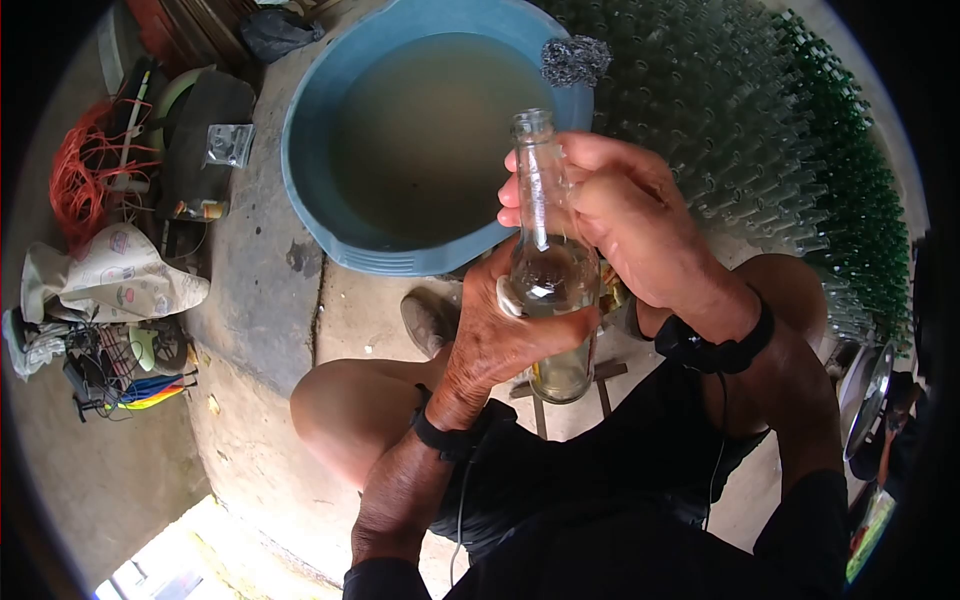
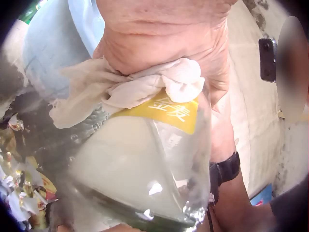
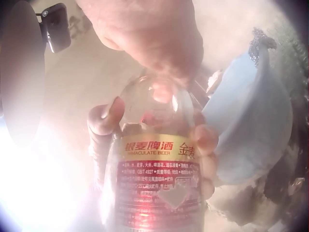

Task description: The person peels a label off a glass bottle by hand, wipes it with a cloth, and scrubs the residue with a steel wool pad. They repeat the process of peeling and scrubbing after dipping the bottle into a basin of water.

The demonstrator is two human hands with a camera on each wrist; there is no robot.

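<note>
Dark clothing (image 1: 560, 520) lies nearest the head camera. Beyond it, we see the left hand (image 1: 510, 330) gripping the bottle (image 1: 545, 270) round its body, while the right hand (image 1: 640, 215) has its fingers curled round the neck. The bottle is above the lap, apart from the basin (image 1: 305, 180). If either grip slackens, we judge the glass could drop and break on the floor (image 1: 345, 335).

From the left wrist, we find white cloth (image 2: 135, 92) between palm and bottle; it could slide and loosen our hold. The fingertips are hidden.

From the right wrist, the left hand's fingers and thumb, spread apart, clasp opposite sides beside the torn label (image 3: 159, 154).
</note>
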